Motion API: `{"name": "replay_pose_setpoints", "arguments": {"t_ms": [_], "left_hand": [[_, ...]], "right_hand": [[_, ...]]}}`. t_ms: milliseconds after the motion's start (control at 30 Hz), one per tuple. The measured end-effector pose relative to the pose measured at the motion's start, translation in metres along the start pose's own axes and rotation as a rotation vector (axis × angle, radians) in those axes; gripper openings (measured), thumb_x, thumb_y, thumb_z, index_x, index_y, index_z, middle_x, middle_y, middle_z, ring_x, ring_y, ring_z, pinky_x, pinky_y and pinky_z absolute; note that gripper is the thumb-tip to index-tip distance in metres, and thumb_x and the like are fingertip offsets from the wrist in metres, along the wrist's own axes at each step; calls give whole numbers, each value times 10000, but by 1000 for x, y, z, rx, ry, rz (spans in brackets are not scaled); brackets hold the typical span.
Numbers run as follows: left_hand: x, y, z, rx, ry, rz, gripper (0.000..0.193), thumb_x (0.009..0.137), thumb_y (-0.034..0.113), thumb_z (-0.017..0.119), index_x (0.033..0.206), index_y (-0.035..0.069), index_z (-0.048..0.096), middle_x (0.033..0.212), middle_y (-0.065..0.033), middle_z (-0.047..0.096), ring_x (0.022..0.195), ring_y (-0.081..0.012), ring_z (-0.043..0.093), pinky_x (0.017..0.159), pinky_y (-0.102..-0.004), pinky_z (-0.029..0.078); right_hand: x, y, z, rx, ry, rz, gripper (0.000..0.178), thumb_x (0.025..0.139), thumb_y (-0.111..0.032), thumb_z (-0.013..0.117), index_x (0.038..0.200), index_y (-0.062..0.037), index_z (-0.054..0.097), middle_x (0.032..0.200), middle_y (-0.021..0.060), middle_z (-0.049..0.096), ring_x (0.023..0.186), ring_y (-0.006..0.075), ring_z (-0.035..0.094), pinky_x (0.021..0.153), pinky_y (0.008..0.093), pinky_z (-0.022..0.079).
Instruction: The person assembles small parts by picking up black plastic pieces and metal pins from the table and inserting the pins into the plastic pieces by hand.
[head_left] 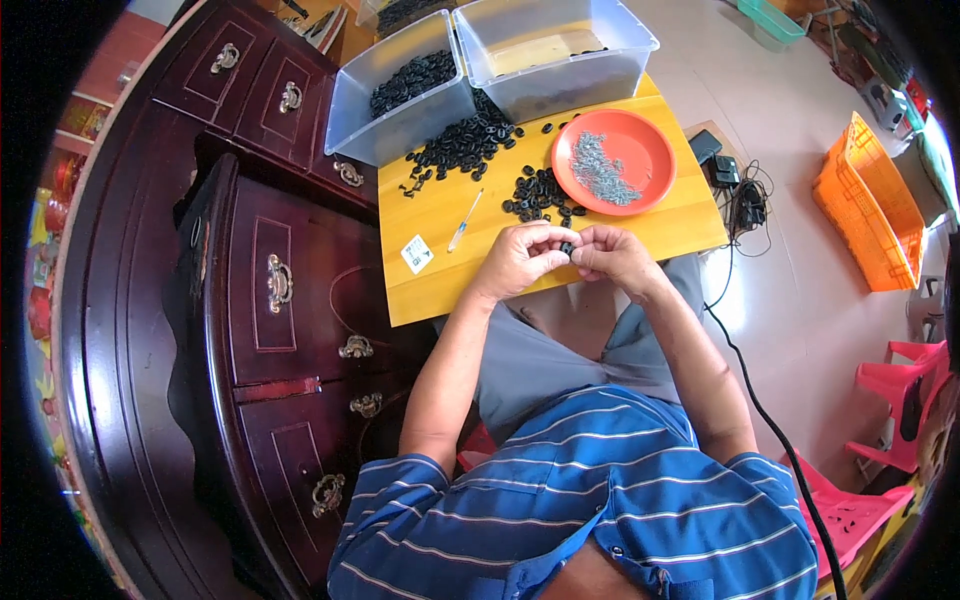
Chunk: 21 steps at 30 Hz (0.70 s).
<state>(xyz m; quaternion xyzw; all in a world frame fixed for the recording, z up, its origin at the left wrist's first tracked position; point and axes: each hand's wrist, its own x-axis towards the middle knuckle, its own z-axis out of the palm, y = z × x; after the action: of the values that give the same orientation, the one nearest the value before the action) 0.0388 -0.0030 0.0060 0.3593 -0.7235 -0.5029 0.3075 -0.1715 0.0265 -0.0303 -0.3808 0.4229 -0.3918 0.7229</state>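
Glossy dark-red wooden cabinet (290, 220) at left, pale tiled floor (790, 250) at right, yellow wooden table (500, 270) between. Left hand (525, 262) nearly closed, thumb and fingertips pinching one small black piece (567, 249); right hand (610, 258) likewise, fingers curled, tips meeting the left's at the same piece. Piece is held above the table's near edge, between both hands. It is mostly covered by fingers and tiny: cannot tell which way it points or how its long axis lies. Just beyond the hands: small pile of black oval pieces (537, 192); beside it, round orange-red plastic dish (657, 165) with thin silver metal bits (600, 168). Larger black heap (465, 145) farther left, by two translucent plastic bins (390, 137). Slim blue-and-white pen (464, 224) lies slantwise left of the hands, near a white printed card (416, 254).
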Motion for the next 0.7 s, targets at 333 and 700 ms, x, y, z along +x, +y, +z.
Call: {"name": "replay_pose_setpoints", "arguments": {"t_ms": [333, 700], "left_hand": [[0, 0, 1, 8, -17, 48, 242, 863, 20, 760, 1103, 47, 755, 830, 37, 573, 715, -48, 528, 646, -219, 450], [0, 40, 20, 420, 165, 72, 517, 772, 79, 827, 1259, 72, 651, 1001, -39, 640, 801, -162, 613, 742, -310, 537]], "right_hand": [[-2, 1, -4, 12, -17, -15, 183, 933, -154, 735, 1077, -57, 677, 892, -11, 683, 766, 76, 631, 725, 237, 532], [-4, 11, 9, 248, 80, -33, 154, 966, -210, 717, 1040, -80, 679, 922, -3, 684, 819, 91, 648, 771, 244, 536]]}}
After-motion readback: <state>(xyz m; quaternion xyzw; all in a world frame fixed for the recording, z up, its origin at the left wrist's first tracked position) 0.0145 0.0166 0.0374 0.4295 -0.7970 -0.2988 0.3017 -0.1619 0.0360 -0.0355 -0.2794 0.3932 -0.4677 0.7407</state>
